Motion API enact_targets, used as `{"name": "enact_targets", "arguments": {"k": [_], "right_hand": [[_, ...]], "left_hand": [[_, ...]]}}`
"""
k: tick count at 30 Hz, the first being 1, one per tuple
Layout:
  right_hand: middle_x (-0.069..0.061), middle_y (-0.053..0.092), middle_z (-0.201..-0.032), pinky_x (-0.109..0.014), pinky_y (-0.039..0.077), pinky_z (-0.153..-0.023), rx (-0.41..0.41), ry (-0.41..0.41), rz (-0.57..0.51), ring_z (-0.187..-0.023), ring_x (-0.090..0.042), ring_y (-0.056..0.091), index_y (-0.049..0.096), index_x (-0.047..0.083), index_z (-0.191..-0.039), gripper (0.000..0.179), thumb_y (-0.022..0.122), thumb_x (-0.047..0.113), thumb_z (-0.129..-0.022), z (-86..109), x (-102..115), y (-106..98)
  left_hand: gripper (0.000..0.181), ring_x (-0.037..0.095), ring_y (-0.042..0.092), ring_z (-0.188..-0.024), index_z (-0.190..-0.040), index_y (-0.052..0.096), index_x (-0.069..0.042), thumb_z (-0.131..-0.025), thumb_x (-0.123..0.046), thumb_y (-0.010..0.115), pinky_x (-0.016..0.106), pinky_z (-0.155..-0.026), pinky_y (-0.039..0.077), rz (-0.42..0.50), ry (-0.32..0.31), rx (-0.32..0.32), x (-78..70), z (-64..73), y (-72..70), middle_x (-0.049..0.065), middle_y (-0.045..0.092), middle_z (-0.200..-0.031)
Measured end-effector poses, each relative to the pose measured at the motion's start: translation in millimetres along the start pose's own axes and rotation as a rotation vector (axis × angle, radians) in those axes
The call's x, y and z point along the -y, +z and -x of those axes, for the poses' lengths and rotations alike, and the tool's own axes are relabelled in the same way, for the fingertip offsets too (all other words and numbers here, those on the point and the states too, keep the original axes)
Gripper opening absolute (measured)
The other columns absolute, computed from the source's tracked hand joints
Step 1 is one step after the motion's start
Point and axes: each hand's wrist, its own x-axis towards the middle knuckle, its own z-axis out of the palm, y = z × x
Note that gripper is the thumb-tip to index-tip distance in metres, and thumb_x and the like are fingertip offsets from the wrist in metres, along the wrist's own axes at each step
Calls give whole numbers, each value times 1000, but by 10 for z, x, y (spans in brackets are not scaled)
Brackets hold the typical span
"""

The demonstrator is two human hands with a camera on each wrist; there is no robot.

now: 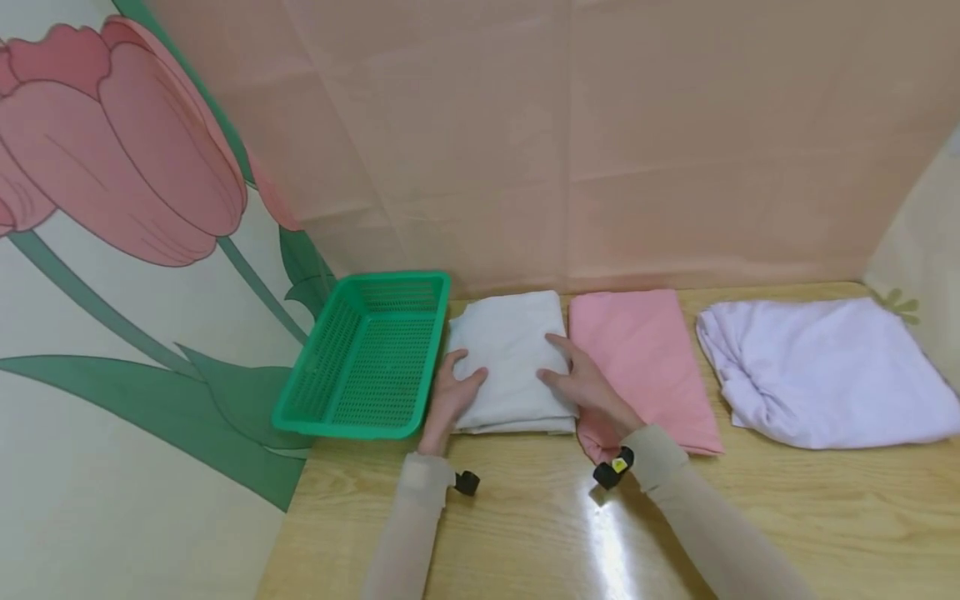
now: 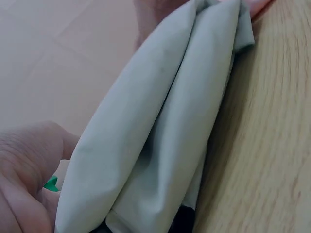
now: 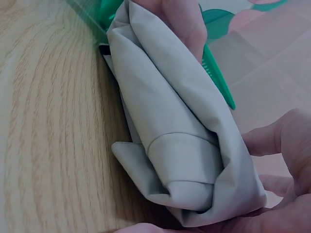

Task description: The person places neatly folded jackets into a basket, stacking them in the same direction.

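I have the pale grey cloth [image 1: 510,350] on the table [image 1: 540,517] between both hands, folded into a thick, layered bundle. The left hand [image 1: 452,392] grasps its left edge, thumb and forefinger crooked over the top; the right hand [image 1: 588,387] grips the opposite edge the same way. Some fingers are hidden from me, and I can't tell whether the bundle lies fully flat or is slightly raised. On my right wrist view, the end shows rolled layers and one loose corner sticking out, so I'd judge the folding all but done, with perhaps some tidying left. Just right of it, under my right forearm, the pink cloth [image 1: 637,342] lies flat and looks folded too, a bit crumpled at its near corner. Farther right, the lavender cloth [image 1: 840,367] is bulkier and gathered at its left side; I'd call it the least neat. Just left of the grey bundle sits the green basket [image 1: 352,430]; all three cloths lie outside it. A pinkish curtain [image 1: 465,125] hangs behind everything.
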Motion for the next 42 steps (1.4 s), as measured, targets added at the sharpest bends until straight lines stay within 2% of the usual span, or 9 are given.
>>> {"name": "enact_targets", "arguments": {"k": [5, 15, 20, 24, 33, 36, 42], "right_hand": [[-20, 27, -175, -62, 21, -129, 14, -2, -63, -161, -42, 24, 35, 21, -168, 77, 74, 20, -101, 10, 20, -10], [-14, 18, -179, -64, 16, -130, 55, 22, -114, -163, -39, 16, 33, 28, -169, 79, 73, 20, -102, 12, 27, -48], [-18, 21, -177, -63, 22, -128, 39, 24, -198, -160, -41, 24, 35, 28, -168, 82, 75, 11, -99, 4, -1, -52], [-19, 23, -176, -60, 27, -127, 34, 34, -246, -155, -38, 29, 37, 30, -167, 81, 74, 8, -99, 9, 3, -67], [-19, 24, -175, -60, 31, -125, 43, 35, -278, -153, -38, 32, 37, 31, -167, 82, 73, 5, -99, 28, 21, -91], [-19, 23, -176, -60, 32, -124, 45, 31, -269, -153, -38, 32, 36, 32, -168, 82, 72, 5, -99, 46, 32, -123], [-14, 23, -177, -61, 32, -123, 35, 22, -213, -153, -35, 32, 36, 37, -167, 79, 72, 11, -101, 79, 90, -225]], "left_hand": [[57, 38, 36, -155, -151, 53, -21, -98, -30, 74, 62, -126, 30, 26, -23, 17, -8, -19, -1, 16, 38, -169], [57, 36, 39, -152, -147, 57, -20, -96, -33, 78, 58, -125, 31, 50, 58, 35, -46, -18, -64, 16, 45, -164], [58, 37, 41, -150, -147, 57, -20, -95, -35, 79, 59, -124, 31, 56, 75, 64, -102, 24, -94, 16, 46, -164], [58, 38, 40, -150, -147, 56, -20, -95, -34, 80, 61, -125, 30, 58, 63, 79, -126, 49, -97, 16, 44, -165], [58, 36, 39, -150, -148, 52, -22, -96, -31, 77, 59, -124, 31, 50, 5, 92, -119, 22, -55, 12, 39, -168], [59, 34, 37, -152, -149, 51, -23, -96, -29, 77, 58, -126, 30, 33, 9, 91, -122, 10, -35, 11, 38, -169], [59, 38, 36, -154, -149, 55, -21, -95, -23, 79, 62, -126, 28, 68, 56, 85, -190, 55, -48, 15, 39, -168]]}}
